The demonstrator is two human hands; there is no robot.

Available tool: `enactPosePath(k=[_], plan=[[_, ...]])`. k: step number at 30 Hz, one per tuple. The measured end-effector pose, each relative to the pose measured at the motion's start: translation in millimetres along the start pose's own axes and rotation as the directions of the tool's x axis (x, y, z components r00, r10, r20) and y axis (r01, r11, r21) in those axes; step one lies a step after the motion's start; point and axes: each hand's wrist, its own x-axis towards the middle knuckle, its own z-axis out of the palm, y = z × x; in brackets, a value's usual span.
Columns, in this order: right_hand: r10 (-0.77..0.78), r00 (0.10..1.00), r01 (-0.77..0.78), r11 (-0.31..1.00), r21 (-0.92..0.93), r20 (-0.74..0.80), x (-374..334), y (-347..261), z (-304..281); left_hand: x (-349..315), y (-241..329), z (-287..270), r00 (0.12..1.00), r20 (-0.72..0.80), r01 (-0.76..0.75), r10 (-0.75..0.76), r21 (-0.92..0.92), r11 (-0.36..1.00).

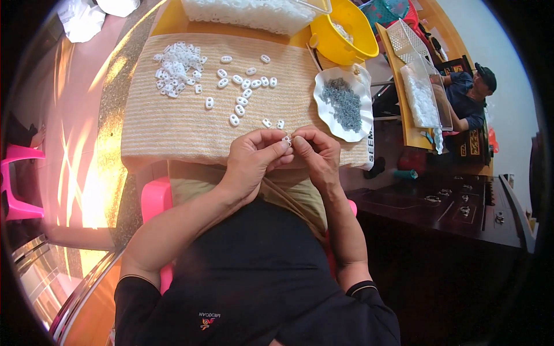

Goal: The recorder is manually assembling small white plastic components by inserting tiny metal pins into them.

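Over the near edge of a striped beige towel, my left hand pinches a small white two-hole plastic piece. My right hand meets it from the other side with thumb and forefinger pressed together; whatever lies in that pinch is too small to make out. Just beyond my fingertips rest two similar white pieces. Farther up, several oval two-hole pieces are scattered over the towel. A heap of white pieces lies to the left. On the right, a scalloped white plate bears many tiny grey parts.
A clear bin of white pieces and a yellow bucket stand at the far edge. To the right, another person sits behind a table with a clear box of white pieces. A pink stool is at far left.
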Motion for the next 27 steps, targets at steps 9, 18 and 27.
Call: enactPosePath(k=[9, 18, 27], plan=[[0.016, 1.0, -0.016, 1.0, 0.009, 0.009, -0.5, 3.0, -1.3, 0.0, -0.4, -1.0, 1.0, -0.001, 0.01, -0.01, 0.016, 1.0], [0.0, 0.999, 0.001, 1.0, -0.026, 0.039, -0.7, 3.6, -4.0, -1.3, 1.2, 1.3, 1.0, -0.015, 0.011, -0.011, 0.02, 1.0], [0.018, 0.998, -0.014, 0.998, -0.064, 0.066, -1.0, -1.2, -2.8, -3.3, 2.3, 2.9, 0.999, -0.045, -0.006, 0.01, 0.084, 0.996]])
